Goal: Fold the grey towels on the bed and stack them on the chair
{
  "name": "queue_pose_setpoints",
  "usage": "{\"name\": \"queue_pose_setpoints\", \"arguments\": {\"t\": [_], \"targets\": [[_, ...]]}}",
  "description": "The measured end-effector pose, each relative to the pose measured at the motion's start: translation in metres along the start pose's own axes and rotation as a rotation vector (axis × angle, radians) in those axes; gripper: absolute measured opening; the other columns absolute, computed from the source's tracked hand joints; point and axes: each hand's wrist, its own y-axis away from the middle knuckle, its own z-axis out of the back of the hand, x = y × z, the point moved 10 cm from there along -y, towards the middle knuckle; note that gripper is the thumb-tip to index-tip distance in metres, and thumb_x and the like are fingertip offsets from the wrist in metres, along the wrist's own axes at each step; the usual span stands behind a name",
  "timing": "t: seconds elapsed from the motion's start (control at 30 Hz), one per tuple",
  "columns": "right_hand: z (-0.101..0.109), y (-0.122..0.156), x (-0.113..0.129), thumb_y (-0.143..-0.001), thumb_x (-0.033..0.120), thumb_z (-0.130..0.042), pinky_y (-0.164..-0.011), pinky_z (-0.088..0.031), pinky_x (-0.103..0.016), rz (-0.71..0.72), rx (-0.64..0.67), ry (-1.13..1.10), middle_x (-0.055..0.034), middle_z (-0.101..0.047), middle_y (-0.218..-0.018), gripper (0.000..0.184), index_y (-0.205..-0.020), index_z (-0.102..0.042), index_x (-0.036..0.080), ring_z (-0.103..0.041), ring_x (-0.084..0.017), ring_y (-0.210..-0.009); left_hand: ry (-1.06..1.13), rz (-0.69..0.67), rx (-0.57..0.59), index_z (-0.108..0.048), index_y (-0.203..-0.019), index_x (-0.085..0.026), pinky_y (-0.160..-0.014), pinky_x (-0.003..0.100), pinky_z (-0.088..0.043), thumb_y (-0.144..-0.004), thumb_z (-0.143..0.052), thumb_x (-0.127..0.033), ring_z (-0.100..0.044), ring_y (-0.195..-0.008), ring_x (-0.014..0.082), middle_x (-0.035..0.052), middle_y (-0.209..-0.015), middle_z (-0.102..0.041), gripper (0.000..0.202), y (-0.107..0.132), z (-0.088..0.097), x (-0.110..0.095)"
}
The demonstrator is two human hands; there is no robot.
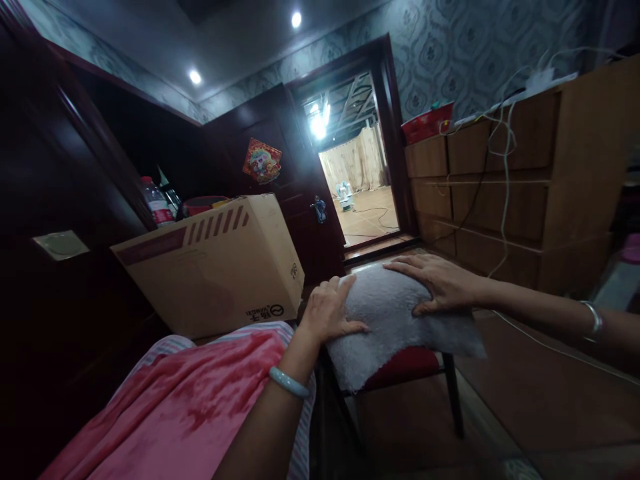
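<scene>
A grey, fuzzy-looking cloth (385, 310) lies over a low seat with a red cushion (400, 367) and dark legs. One corner of it droops past the front of the cushion, and its right end hangs over the side. On the cloth's left edge rests my left hand (327, 310), thumb apart from the fingers. My right hand (443, 281) lies flat on the far right part, fingers stretched out. Both palms face down, so what is under them is hidden.
A large cardboard box (220, 273) stands on the left, with a bottle (159, 205) behind its top edge. At right is a wooden drawer cabinet (500, 167) with hanging cables (507, 173). Pink fabric (210, 400) covers my lap. Ahead, a doorway (355, 167) stands open.
</scene>
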Motion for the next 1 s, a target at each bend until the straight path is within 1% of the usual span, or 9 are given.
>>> {"name": "queue_pose_setpoints", "arguments": {"t": [0.07,0.17,0.27,0.37,0.53,0.67,0.77,0.87,1.0], "targets": [[0.001,0.005,-0.001,-0.071,0.078,-0.068,-0.108,-0.034,-0.062,0.027,0.01,0.005,-0.015,-0.038,-0.156,0.111,-0.161,-0.025,0.029,-0.042,-0.044,-0.135,-0.01,-0.019,0.017,-0.038,-0.153,-0.026,-0.105,0.049,-0.04,-0.06,-0.08,-0.07,-0.055,-0.117,0.0373,0.0163,-0.135,-0.055,0.111,0.003,0.002,-0.001],[0.004,0.016,-0.008,-0.068,0.077,-0.071,-0.111,-0.031,-0.062,0.05,0.031,0.007,-0.0161,-0.031,-0.16,0.119,-0.163,-0.018,0.027,-0.036,-0.045,-0.139,-0.049,-0.001,0.016,-0.037,-0.154,-0.027,-0.11,0.057,-0.033,-0.054,-0.084,-0.069,-0.048,-0.128,0.043,0.0199,-0.149,-0.044,0.118,0.01,0.006,0.004],[0.006,0.026,-0.017,-0.068,0.074,-0.073,-0.112,-0.033,-0.059,0.045,0.044,-0.025,-0.0168,-0.029,-0.161,0.122,-0.163,-0.014,0.025,-0.035,-0.044,-0.141,-0.068,0.03,0.026,-0.032,-0.156,-0.029,-0.112,0.06,-0.029,-0.05,-0.087,-0.068,-0.041,-0.136,0.0452,0.0209,-0.155,-0.038,0.126,0.018,0.006,0.012],[0.003,0.029,-0.023,-0.073,0.069,-0.073,-0.112,-0.036,-0.056,0.021,0.04,-0.066,-0.0165,-0.031,-0.158,0.117,-0.163,-0.014,0.025,-0.037,-0.041,-0.139,-0.078,0.036,0.047,-0.028,-0.157,-0.028,-0.111,0.058,-0.033,-0.052,-0.088,-0.065,-0.042,-0.134,0.0425,0.0198,-0.152,-0.04,0.127,0.022,0.002,0.017],[-0.003,0.026,-0.029,-0.075,0.058,-0.072,-0.11,-0.039,-0.054,0.003,0.006,-0.097,-0.0144,-0.039,-0.152,0.108,-0.163,-0.017,0.027,-0.041,-0.039,-0.135,-0.083,0.036,0.044,-0.029,-0.156,-0.031,-0.108,0.053,-0.04,-0.061,-0.088,-0.051,-0.051,-0.122,0.0359,0.0142,-0.14,-0.049,0.114,0.02,-0.004,0.022],[-0.003,0.026,-0.029,-0.077,0.058,-0.07,-0.109,-0.039,-0.054,0.013,-0.015,-0.1,-0.0143,-0.041,-0.15,0.104,-0.162,-0.018,0.028,-0.042,-0.038,-0.134,-0.059,0.012,0.039,-0.03,-0.156,-0.031,-0.109,0.052,-0.04,-0.063,-0.086,-0.055,-0.051,-0.122,0.0349,0.0132,-0.136,-0.051,0.111,0.018,-0.004,0.022],[-0.003,0.025,-0.027,-0.077,0.058,-0.07,-0.109,-0.039,-0.054,0.024,-0.002,-0.096,-0.0159,-0.042,-0.149,0.105,-0.162,-0.018,0.025,-0.043,-0.038,-0.133,-0.053,0.01,0.056,-0.03,-0.156,-0.026,-0.109,0.052,-0.04,-0.062,-0.085,-0.059,-0.05,-0.126,0.0361,0.0166,-0.141,-0.049,0.114,0.019,-0.003,0.02],[-0.003,0.025,-0.027,-0.076,0.059,-0.071,-0.108,-0.039,-0.054,0.014,0.019,-0.082,-0.017,-0.041,-0.149,0.107,-0.162,-0.018,0.024,-0.043,-0.039,-0.132,-0.078,0.052,0.031,-0.03,-0.156,-0.023,-0.115,0.056,-0.031,-0.06,-0.086,-0.059,-0.041,-0.138,0.0398,0.0208,-0.153,-0.04,0.118,0.026,0.001,0.019],[-0.001,0.025,-0.029,-0.071,0.065,-0.074,-0.109,-0.039,-0.056,-0.006,0.055,-0.06,-0.0169,-0.039,-0.153,0.114,-0.162,-0.019,0.025,-0.042,-0.04,-0.135,-0.066,0.147,-0.038,-0.025,-0.157,-0.026,-0.12,0.063,-0.015,-0.055,-0.089,-0.058,-0.024,-0.15,0.0416,0.0215,-0.163,-0.025,0.125,0.047,0.003,0.022]]}}
